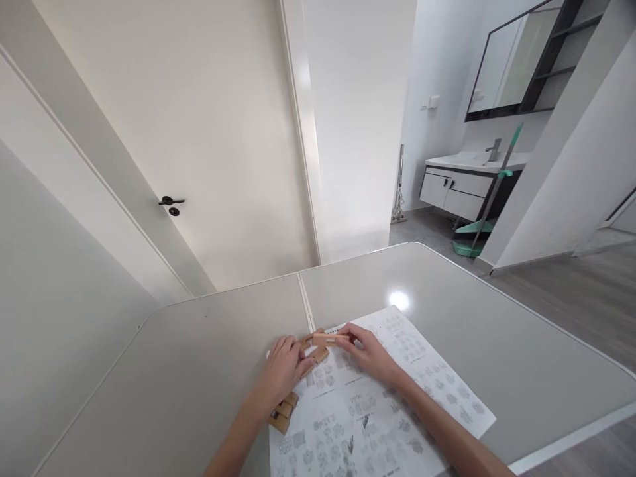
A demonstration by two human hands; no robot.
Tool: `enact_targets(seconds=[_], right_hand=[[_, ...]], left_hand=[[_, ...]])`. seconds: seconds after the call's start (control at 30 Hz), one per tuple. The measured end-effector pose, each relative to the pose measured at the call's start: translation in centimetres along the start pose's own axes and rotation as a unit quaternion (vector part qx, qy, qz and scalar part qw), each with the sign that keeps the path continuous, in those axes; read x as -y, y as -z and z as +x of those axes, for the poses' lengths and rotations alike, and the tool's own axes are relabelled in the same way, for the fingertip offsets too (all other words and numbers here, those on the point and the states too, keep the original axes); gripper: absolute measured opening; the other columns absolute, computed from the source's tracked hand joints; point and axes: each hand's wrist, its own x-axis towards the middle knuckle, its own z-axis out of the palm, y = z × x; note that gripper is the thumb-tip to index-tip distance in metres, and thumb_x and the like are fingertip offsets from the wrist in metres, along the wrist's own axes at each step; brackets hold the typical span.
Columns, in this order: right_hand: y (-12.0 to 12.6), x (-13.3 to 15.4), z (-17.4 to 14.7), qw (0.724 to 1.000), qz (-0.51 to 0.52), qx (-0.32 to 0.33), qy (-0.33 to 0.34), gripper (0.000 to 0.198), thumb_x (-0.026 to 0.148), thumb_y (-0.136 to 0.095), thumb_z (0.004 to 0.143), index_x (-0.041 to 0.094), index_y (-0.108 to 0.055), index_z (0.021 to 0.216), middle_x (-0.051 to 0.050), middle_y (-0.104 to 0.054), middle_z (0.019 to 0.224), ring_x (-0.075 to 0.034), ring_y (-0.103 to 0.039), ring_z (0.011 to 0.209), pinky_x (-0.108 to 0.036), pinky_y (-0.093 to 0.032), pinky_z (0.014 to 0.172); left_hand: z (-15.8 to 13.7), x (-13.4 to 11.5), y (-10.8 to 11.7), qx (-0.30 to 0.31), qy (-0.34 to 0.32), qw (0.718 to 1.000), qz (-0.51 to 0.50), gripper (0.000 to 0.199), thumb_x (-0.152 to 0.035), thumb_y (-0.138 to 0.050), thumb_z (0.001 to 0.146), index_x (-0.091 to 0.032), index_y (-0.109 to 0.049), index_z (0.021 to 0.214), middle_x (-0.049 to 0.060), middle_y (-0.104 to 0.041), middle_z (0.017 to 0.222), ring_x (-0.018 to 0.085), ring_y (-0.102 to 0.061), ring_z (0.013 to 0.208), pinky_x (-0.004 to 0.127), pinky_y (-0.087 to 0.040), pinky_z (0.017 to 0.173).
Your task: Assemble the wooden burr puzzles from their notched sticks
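Note:
My right hand [370, 351] pinches a light wooden puzzle piece [325, 340] by its right end. A small slot shows in the piece. My left hand [285, 368] is curled over other wooden pieces, with its thumb against a notched wooden block [318, 356]. Its fingers partly hide what lies beneath them. Both hands are close together above the upper left part of a printed sheet [342, 404] covered with small grey diagrams. Beside my left wrist, a cluster of wooden pieces [283, 414] lies at the sheet's left edge.
The grey table [199, 391] has a pale seam [305, 301] running back from the sheet. Behind it is a closed door [228, 132] with a black handle. At the far right stand a washbasin cabinet [454, 189] and a green broom with a dustpan [467, 248].

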Motion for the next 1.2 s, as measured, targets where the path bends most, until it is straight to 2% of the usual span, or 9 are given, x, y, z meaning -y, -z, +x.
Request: enact_targets(seconds=[0.17, 0.3, 0.37, 0.47, 0.57, 0.67, 0.77, 0.93, 1.2], right_hand=[[-0.1, -1.1, 0.4, 0.994, 0.039, -0.079, -0.064, 0.040, 0.057, -0.052, 0.097, 0.021, -0.067, 0.093, -0.001, -0.064, 0.080, -0.018, -0.057, 0.073, -0.028, -0.045, 0.067], [-0.1, -1.3, 0.4, 0.991, 0.048, -0.101, -0.078, 0.045, 0.063, -0.050, 0.096, 0.021, -0.065, 0.093, -0.002, -0.065, 0.078, -0.019, -0.057, 0.069, -0.029, -0.046, 0.065], [-0.3, -1.0, 0.3, 0.990, 0.067, -0.100, -0.079, 0.045, 0.064, -0.046, 0.098, 0.021, -0.061, 0.095, -0.004, -0.067, 0.082, -0.019, -0.057, 0.068, -0.030, -0.047, 0.065], [-0.6, -0.7, 0.2, 0.988, 0.106, -0.085, -0.074, 0.042, 0.063, -0.041, 0.101, 0.023, -0.056, 0.100, -0.005, -0.070, 0.088, -0.019, -0.057, 0.066, -0.031, -0.048, 0.065], [-1.0, -1.0, 0.2, 0.989, 0.103, -0.075, -0.070, 0.045, 0.064, -0.039, 0.101, 0.023, -0.057, 0.106, -0.004, -0.068, 0.085, -0.019, -0.056, 0.064, -0.031, -0.049, 0.064], [-1.3, -1.6, 0.2, 0.992, 0.071, -0.071, -0.071, 0.052, 0.064, -0.034, 0.101, 0.021, -0.060, 0.115, -0.002, -0.062, 0.075, -0.019, -0.056, 0.063, -0.031, -0.049, 0.061], [-1.2, -1.9, 0.2, 0.995, 0.048, -0.065, -0.063, 0.053, 0.062, -0.033, 0.103, 0.021, -0.060, 0.124, 0.000, -0.058, 0.072, -0.019, -0.055, 0.064, -0.030, -0.047, 0.062], [-1.1, -1.1, -0.1, 0.997, 0.013, -0.061, -0.037, 0.047, 0.052, -0.034, 0.106, 0.021, -0.059, 0.131, 0.000, -0.060, 0.075, -0.017, -0.054, 0.063, -0.028, -0.045, 0.062], [-1.2, -1.7, -0.5, 0.991, -0.104, -0.073, 0.037, 0.043, 0.034, -0.034, 0.107, 0.022, -0.054, 0.143, -0.004, -0.067, 0.086, -0.018, -0.061, 0.071, -0.030, -0.052, 0.071]], left_hand=[[0.1, -0.8, -0.3, 0.022, -0.007, 1.000, 0.008, 0.035, -0.057, -0.067, 0.086, -0.023, -0.062, 0.083, 0.006, -0.063, 0.095, 0.028, -0.057, 0.096, 0.039, -0.043, 0.085], [0.1, -2.3, 0.3, 0.021, -0.010, 0.999, -0.045, 0.029, -0.047, -0.053, 0.096, -0.023, -0.059, 0.083, 0.006, -0.067, 0.096, 0.027, -0.061, 0.094, 0.037, -0.044, 0.082], [0.2, -3.5, 0.4, 0.013, 0.024, 0.993, -0.118, 0.034, -0.050, -0.045, 0.099, -0.023, -0.055, 0.081, 0.003, -0.065, 0.086, 0.023, -0.063, 0.078, 0.033, -0.045, 0.072], [0.5, -5.3, -0.5, 0.025, 0.115, 0.942, -0.313, 0.041, -0.060, -0.032, 0.101, -0.025, -0.051, 0.091, -0.006, -0.050, 0.063, 0.013, -0.046, 0.042, 0.026, -0.036, 0.048], [0.9, -6.6, -2.8, 0.017, 0.156, 0.858, -0.490, 0.046, -0.070, -0.037, 0.096, -0.025, -0.047, 0.093, -0.010, -0.033, 0.061, 0.008, -0.030, 0.040, 0.021, -0.024, 0.041], [1.0, -7.1, -5.2, 0.038, 0.142, 0.811, -0.567, 0.047, -0.071, -0.046, 0.092, -0.024, -0.047, 0.096, -0.010, -0.033, 0.066, 0.005, -0.025, 0.042, 0.019, -0.022, 0.040], [0.7, -7.1, -6.3, 0.005, 0.130, 0.804, -0.581, 0.046, -0.068, -0.047, 0.094, -0.023, -0.050, 0.102, -0.009, -0.036, 0.068, 0.005, -0.027, 0.042, 0.019, -0.024, 0.039], [0.4, -6.9, -6.2, -0.058, 0.146, 0.800, -0.580, 0.046, -0.067, -0.049, 0.094, -0.021, -0.053, 0.101, -0.008, -0.040, 0.068, 0.004, -0.030, 0.041, 0.018, -0.027, 0.038], [0.5, -6.5, -6.6, -0.074, 0.144, 0.795, -0.585, 0.047, -0.068, -0.050, 0.093, -0.021, -0.052, 0.096, -0.008, -0.040, 0.068, 0.004, -0.033, 0.040, 0.018, -0.029, 0.037]])
